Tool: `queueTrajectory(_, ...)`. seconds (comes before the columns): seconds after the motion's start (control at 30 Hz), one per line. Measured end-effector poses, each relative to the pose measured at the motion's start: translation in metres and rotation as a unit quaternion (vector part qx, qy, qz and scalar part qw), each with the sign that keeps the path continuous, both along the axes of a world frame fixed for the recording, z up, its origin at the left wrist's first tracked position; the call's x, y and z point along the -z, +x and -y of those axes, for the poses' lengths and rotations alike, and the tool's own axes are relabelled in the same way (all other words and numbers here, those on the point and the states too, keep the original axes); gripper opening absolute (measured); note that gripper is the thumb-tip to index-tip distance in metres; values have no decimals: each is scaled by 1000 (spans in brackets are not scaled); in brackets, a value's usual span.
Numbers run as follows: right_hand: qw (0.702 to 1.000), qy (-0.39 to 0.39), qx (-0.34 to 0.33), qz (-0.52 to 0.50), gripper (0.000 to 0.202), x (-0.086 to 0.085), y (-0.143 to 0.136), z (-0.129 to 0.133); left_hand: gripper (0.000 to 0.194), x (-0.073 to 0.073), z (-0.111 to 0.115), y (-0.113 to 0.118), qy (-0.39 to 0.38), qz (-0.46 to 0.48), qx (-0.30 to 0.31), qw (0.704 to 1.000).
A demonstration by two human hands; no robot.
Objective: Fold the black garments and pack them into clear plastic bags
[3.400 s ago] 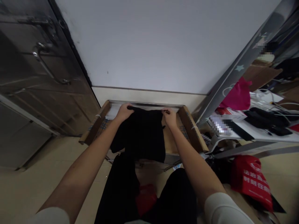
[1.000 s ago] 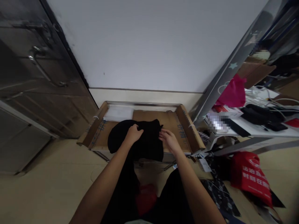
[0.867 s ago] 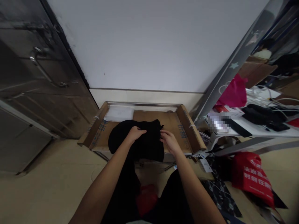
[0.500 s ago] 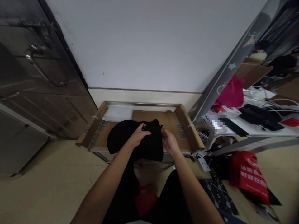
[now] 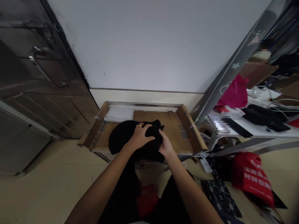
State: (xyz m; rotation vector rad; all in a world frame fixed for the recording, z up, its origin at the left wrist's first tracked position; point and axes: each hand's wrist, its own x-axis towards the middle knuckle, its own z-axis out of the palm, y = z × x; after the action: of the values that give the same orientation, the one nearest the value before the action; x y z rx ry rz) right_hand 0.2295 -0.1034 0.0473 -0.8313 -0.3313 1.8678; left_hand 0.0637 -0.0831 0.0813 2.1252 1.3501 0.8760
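A black cloth item [image 5: 121, 135] with a rounded left end lies on the cardboard-lined cart top; its exact kind does not show. My left hand [image 5: 141, 137] rests over its middle, the curved fingers and thumb gripping a bunched part of the cloth. At its right edge, my right hand [image 5: 166, 144] holds the cloth, with the thumb visible and the other fingers partly hidden. A small black tip of fabric sticks up between the two hands.
Brown cardboard [image 5: 156, 116] lines the cart, with raised sides left and right. A white flat packet [image 5: 119, 114] lies at its back left. Rightward stands a cluttered white table [image 5: 233, 129], with a red bag [image 5: 253, 177] on the floor below. A metal door [image 5: 53, 102] is at left.
My right hand has moved in and taken hold of the cloth's right edge. My left hand has shifted slightly right, its fingers spread wider over the cloth. The view has turned slightly.
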Motion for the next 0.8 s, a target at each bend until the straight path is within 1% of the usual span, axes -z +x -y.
queueTrajectory(0.07, 999, -30, 22, -8, 29, 1, 0, -3, 39, -2, -7, -6, 32, -1, -14, 999)
queueTrajectory(0.13, 998, -44, 46, -7, 28, 2, 2, -4, 25, -6, -25, -22, 81, -1, -48, 996)
queueTrajectory(0.17, 997, -48, 56, -8, 27, 2, 4, -4, 24, -9, -36, -35, 101, -18, -68, 992)
queueTrajectory(0.2, 997, -50, 64, -9, 26, 2, 5, -4, 24, -11, -49, -52, 113, -55, -95, 987)
queueTrajectory(0.27, 996, -53, 76, -12, 24, 3, 9, -3, 28, -12, -72, -91, 128, -169, -146, 966)
queueTrajectory(0.3, 995, -54, 81, -13, 24, 4, 10, -2, 33, -11, -82, -111, 129, -230, -159, 951)
queueTrajectory(0.37, 994, -57, 90, -12, 23, 6, 11, 0, 40, -6, -96, -149, 110, -339, -164, 920)
queueTrajectory(0.4, 994, -58, 89, -12, 23, 7, 11, 0, 40, -3, -100, -165, 100, -379, -160, 906)
queueTrajectory(0.47, 995, -57, 80, -19, 23, 8, 10, 2, 37, 2, -105, -186, 89, -430, -149, 886)
queueTrajectory(0.57, 996, -61, 52, -30, 24, 9, 7, 2, 33, 5, -110, -198, 97, -466, -130, 870)
queueTrajectory(0.7, 995, -93, 22, -23, 25, 6, 5, 3, 34, 6, -116, -198, 110, -485, -73, 864)
queueTrajectory(0.8, 995, -100, 14, -14, 26, 4, 4, 3, 35, 8, -119, -199, 116, -491, -63, 861)
